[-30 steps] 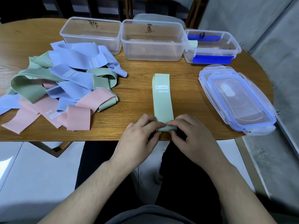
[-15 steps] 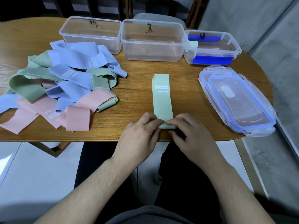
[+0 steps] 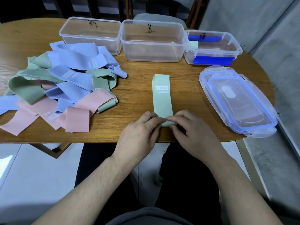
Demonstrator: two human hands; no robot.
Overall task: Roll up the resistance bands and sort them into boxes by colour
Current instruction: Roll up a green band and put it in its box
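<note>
Both hands, left hand (image 3: 139, 129) and right hand (image 3: 193, 129), are pinched on the green band's (image 3: 162, 98) near end, so a tight roll is started on the worktop (image 3: 138, 88).

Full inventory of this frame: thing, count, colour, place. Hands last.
green band: one, pale green, flat at table centre, near end being rolled.
band pile: count unclear, lilac-blue, green and pink, tangled on the table's left.
boxes: three, clear plastic, in a row at the far edge; left box, middle box, right box with blue clips.
lids: stacked, exact count unclear, clear with blue rims, table's right.
table: one, brown wood.
left hand: pinches the band's rolled end.
right hand: pinches the same end.
</note>
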